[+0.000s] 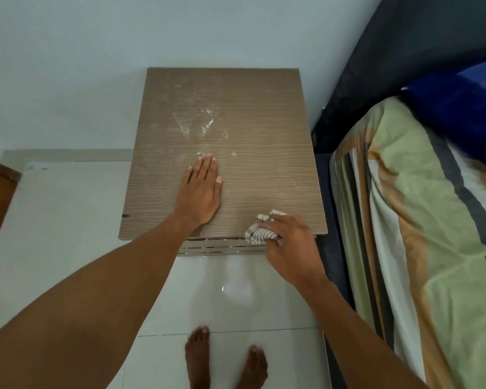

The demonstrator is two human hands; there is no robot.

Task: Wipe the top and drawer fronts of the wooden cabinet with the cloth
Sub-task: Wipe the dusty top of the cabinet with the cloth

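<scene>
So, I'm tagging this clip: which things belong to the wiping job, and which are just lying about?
Job: cabinet, dust on its top, cloth held by right hand, left hand flat on the top.
Lying about: bed, pillow, floor.

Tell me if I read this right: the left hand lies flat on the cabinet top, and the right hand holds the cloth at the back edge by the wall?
No. The head view shows the right hand gripping the cloth at the front edge of the cabinet top, not by the wall. The left hand does lie flat on it.
</scene>
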